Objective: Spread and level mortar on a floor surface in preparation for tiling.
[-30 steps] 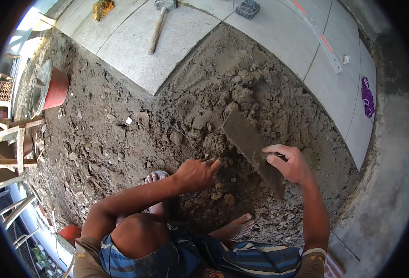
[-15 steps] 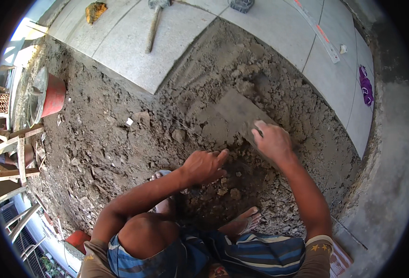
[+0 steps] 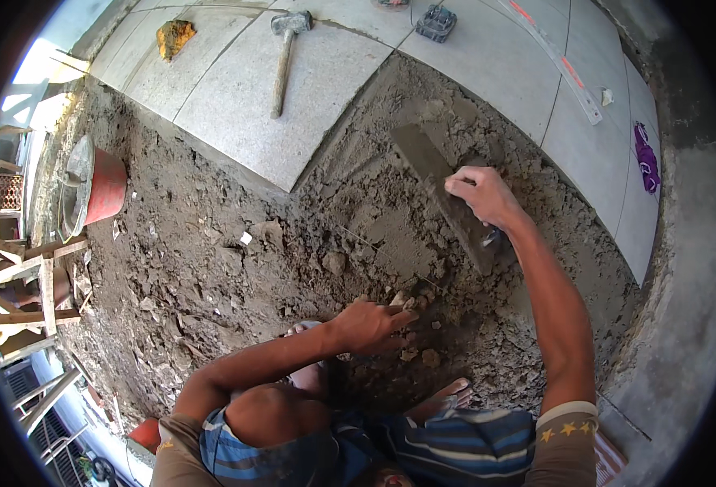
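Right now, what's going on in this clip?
A person crouches over a bed of grey mortar beside laid stone tiles. The right hand grips a flat trowel pressed onto the mortar near the tile edge. The left hand rests on loose lumps. A mallet lies on the tiles.

You have bright, even daylight; glare washes out the upper-left corner. Shadows are soft, pooling under your body. Focus is sharp centrally. Fisheye bends the tile (image 3: 317, 105) edges, and a black rim vignettes your view.
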Demonstrator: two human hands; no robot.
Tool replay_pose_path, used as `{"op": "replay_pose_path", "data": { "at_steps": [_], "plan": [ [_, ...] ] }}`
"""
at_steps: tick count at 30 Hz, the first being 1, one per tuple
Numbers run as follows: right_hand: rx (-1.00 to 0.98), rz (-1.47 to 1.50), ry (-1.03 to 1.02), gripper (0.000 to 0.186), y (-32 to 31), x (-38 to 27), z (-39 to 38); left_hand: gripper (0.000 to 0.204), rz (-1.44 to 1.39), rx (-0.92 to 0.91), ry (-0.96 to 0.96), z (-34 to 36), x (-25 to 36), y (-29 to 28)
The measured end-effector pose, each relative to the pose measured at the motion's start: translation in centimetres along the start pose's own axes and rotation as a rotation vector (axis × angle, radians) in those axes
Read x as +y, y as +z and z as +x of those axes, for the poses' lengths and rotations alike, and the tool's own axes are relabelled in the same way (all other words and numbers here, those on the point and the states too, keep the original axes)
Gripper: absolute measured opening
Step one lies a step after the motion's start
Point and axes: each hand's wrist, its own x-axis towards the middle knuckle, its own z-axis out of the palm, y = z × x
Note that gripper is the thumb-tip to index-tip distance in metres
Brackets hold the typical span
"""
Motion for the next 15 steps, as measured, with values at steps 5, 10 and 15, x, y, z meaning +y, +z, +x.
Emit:
{"op": "replay_pose_path", "data": {
  "at_steps": [5, 10, 15],
  "plan": [
    [-0.029, -0.428, -0.341, 0.033, 5.0, 0.2, -2.2, 0.055, -0.231, 0.023, -0.052, -3.5, -1.5, 0.4],
    [0.096, -0.754, -0.406, 0.032, 6.5, 3.7, -6.2, 0.05, -0.241, -0.044, -0.096, -4.4, -1.9, -0.1],
    [0.332, -1.03, -0.457, 0.03, 5.8, 5.4, -7.0, 0.05, -0.433, 0.171, -0.08, -5.3, -1.2, -1.9]
  ]
}}
